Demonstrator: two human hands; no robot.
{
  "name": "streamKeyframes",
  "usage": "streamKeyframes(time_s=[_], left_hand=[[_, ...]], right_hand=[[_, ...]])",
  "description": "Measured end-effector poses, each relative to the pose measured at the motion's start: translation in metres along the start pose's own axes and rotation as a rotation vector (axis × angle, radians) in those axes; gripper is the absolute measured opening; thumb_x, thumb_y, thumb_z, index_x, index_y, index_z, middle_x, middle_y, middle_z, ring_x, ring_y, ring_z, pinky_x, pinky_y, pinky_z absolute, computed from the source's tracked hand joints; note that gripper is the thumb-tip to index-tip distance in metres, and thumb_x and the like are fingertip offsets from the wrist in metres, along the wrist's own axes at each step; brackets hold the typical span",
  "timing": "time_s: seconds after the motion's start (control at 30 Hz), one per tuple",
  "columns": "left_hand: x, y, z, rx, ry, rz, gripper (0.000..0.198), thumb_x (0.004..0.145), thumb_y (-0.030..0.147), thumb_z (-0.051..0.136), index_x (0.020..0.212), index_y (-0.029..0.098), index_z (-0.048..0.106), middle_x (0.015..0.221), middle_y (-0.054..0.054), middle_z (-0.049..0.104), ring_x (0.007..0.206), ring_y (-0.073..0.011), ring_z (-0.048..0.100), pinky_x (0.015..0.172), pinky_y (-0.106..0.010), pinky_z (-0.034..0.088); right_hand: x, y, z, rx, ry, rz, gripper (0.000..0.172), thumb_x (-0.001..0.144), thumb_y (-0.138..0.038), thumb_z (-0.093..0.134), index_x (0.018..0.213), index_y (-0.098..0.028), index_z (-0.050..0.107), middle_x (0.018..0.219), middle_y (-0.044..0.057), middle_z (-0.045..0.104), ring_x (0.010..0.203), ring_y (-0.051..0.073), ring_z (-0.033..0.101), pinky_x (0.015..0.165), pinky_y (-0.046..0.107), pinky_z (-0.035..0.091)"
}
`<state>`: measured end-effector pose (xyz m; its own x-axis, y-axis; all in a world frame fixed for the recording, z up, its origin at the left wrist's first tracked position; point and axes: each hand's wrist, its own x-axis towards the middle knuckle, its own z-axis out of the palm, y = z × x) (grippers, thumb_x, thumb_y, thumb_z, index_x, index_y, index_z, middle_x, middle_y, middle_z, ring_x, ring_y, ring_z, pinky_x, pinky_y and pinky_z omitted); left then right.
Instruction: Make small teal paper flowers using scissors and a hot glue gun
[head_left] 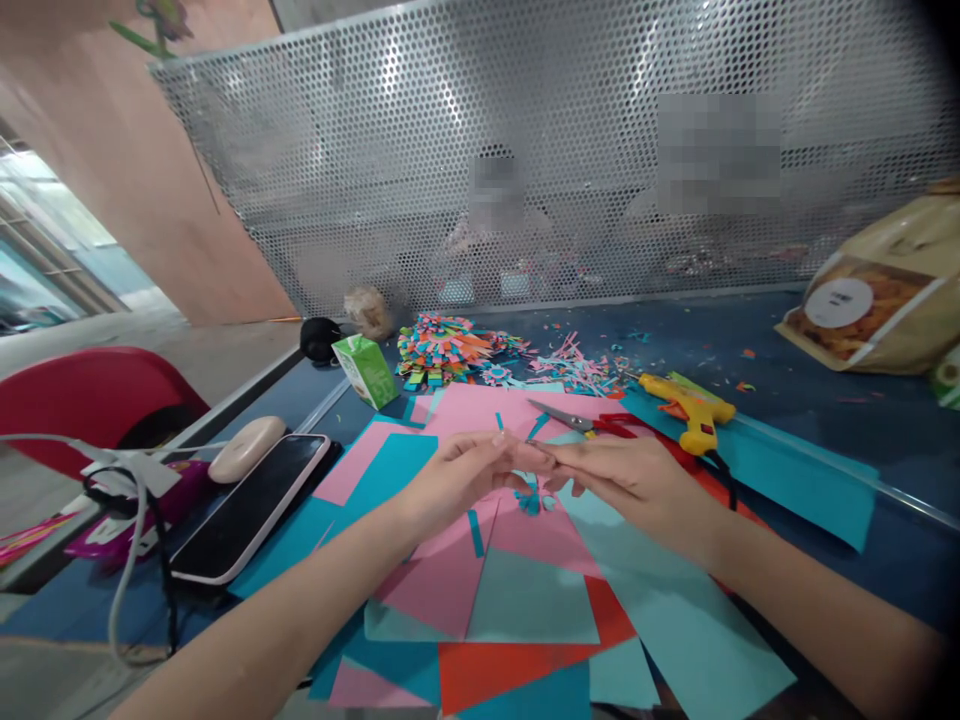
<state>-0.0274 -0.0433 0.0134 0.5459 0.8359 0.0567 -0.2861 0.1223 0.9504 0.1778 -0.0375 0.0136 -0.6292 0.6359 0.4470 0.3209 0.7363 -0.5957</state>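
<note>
My left hand (457, 470) and my right hand (622, 475) meet fingertip to fingertip above a spread of coloured paper sheets (525, 590). Both hands pinch a small teal cut-paper piece (531, 497) that hangs just below the fingers. Exactly what each finger grips is hard to make out. Pink, teal and red sheets lie overlapping under my forearms. Red-handled scissors (585, 423) lie just beyond my fingers. A yellow glue gun (690, 408) rests to the right of them.
A pile of multicoloured paper flowers (442, 350) and scraps sits at the back. A small green carton (365, 368), a phone (251, 505) and a white case (246, 448) lie left. A snack bag (874, 310) is far right. A perforated metal screen (525, 150) stands behind, people beyond it.
</note>
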Motion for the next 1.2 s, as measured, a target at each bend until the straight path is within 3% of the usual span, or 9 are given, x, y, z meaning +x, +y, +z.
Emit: streamKeyframes(time_s=[0.13,0.27,0.37,0.53,0.7,0.9,1.2], left_hand=[[-0.001,0.000,-0.005,-0.014,-0.041,-0.022,0.033,0.087,0.033,0.045,0.092,0.012,0.070,0.103,-0.015,0.067,0.097,-0.0247,0.060,0.074,-0.031,0.044],[0.001,0.002,-0.008,-0.048,-0.023,-0.051,0.038,0.084,0.039,0.046,0.101,0.013,0.068,0.118,-0.015,0.060,0.107,-0.0271,0.055,0.077,-0.031,0.043],[0.002,0.003,-0.008,-0.049,-0.020,-0.077,0.042,0.085,0.042,0.043,0.103,0.013,0.066,0.123,-0.016,0.056,0.107,-0.0267,0.054,0.078,-0.031,0.042],[0.003,0.000,-0.002,-0.027,-0.101,-0.089,0.046,0.083,0.046,0.046,0.109,0.013,0.063,0.123,-0.018,0.055,0.103,-0.0292,0.055,0.075,-0.034,0.042],[0.002,-0.002,0.001,0.028,-0.149,-0.044,0.048,0.083,0.047,0.046,0.113,0.014,0.061,0.126,-0.019,0.051,0.104,-0.0303,0.053,0.074,-0.035,0.043],[-0.001,-0.001,0.004,0.134,-0.180,-0.010,0.046,0.085,0.046,0.043,0.120,0.019,0.056,0.131,-0.017,0.048,0.104,-0.0283,0.053,0.076,-0.035,0.042],[-0.002,0.002,0.005,0.017,-0.123,-0.044,0.048,0.083,0.048,0.044,0.112,0.015,0.061,0.113,-0.016,0.059,0.095,-0.0258,0.055,0.074,-0.034,0.040]], right_hand=[[-0.001,0.000,-0.003,-0.160,0.029,-0.048,0.030,0.089,-0.015,0.035,0.100,-0.019,0.063,0.090,0.003,0.071,0.081,0.012,0.065,0.069,0.021,0.049],[-0.002,-0.002,-0.005,-0.284,0.179,0.088,0.025,0.086,-0.019,0.042,0.094,-0.022,0.065,0.082,0.001,0.072,0.070,0.014,0.067,0.063,0.023,0.050],[-0.003,-0.004,-0.006,-0.198,0.249,0.200,0.023,0.086,-0.023,0.046,0.096,-0.025,0.067,0.082,-0.001,0.072,0.063,0.013,0.067,0.056,0.022,0.051],[0.000,-0.003,-0.004,-0.093,0.217,0.180,0.022,0.083,-0.020,0.052,0.094,-0.029,0.069,0.075,-0.003,0.071,0.063,0.012,0.066,0.059,0.022,0.051],[0.002,-0.002,-0.003,-0.049,0.229,0.275,0.020,0.080,-0.019,0.053,0.088,-0.026,0.070,0.073,-0.003,0.071,0.059,0.011,0.063,0.053,0.019,0.048],[0.000,0.001,-0.003,-0.183,0.187,0.235,0.020,0.085,-0.023,0.045,0.085,-0.023,0.065,0.072,0.000,0.069,0.065,0.013,0.064,0.059,0.023,0.047],[0.004,-0.007,-0.004,0.040,0.206,0.280,0.018,0.084,-0.025,0.047,0.078,-0.027,0.064,0.062,-0.003,0.066,0.056,0.013,0.062,0.053,0.024,0.048]])
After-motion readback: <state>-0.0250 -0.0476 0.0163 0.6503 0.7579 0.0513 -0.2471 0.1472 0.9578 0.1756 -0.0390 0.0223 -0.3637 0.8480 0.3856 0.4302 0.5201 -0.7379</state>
